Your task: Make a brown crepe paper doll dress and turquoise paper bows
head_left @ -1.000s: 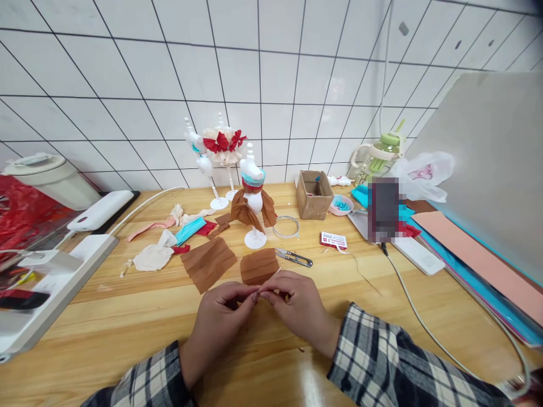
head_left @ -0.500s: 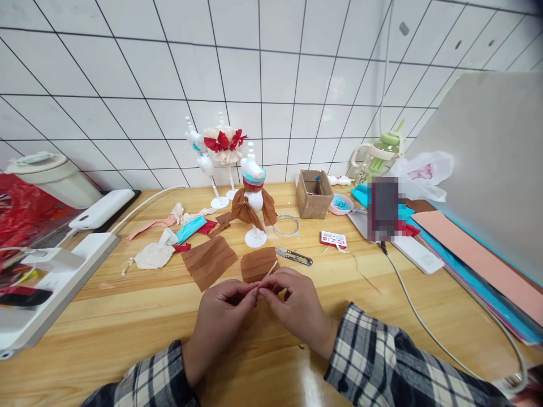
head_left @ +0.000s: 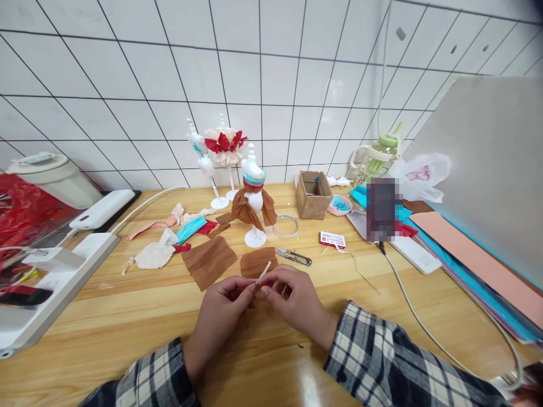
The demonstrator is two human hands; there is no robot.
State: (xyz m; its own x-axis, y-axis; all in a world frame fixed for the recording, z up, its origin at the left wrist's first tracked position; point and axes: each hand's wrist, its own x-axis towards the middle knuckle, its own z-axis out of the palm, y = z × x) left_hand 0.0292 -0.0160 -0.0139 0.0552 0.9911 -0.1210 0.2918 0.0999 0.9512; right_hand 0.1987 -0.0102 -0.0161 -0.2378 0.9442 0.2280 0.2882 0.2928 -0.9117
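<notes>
Left hand [head_left: 221, 305] pinching a thin whitish strip [head_left: 264, 271]
Right hand [head_left: 299, 297] just beside, grip unclear; brown fabric rectangle [head_left: 255, 260] beyond both.

Green-lidded bottle [head_left: 377, 160] beside white plastic bag [head_left: 424, 180]; power strip [head_left: 91, 247] at left; tiled wall [head_left: 280, 79] behind.

Bright, whitish indoor light, fairly even; we take it as coming from above. We note a pale glare streak on the yellow-brown wooden tabletop [head_left: 309, 380], low centre, and faint sheen on the square white wall tiles [head_left: 335, 116]. Soft-edged shadow below the bare left hand [head_left: 221, 310] and bare right hand [head_left: 297, 302]. Wide-angle distortion: we see tile rows lean and fan outward; extreme top right corner darkens. Coarse pixel blocks mask a dark upright rectangular object [head_left: 382, 209]. Print on the small red-and-white packet [head_left: 332, 240] too soft for us to read.
</notes>
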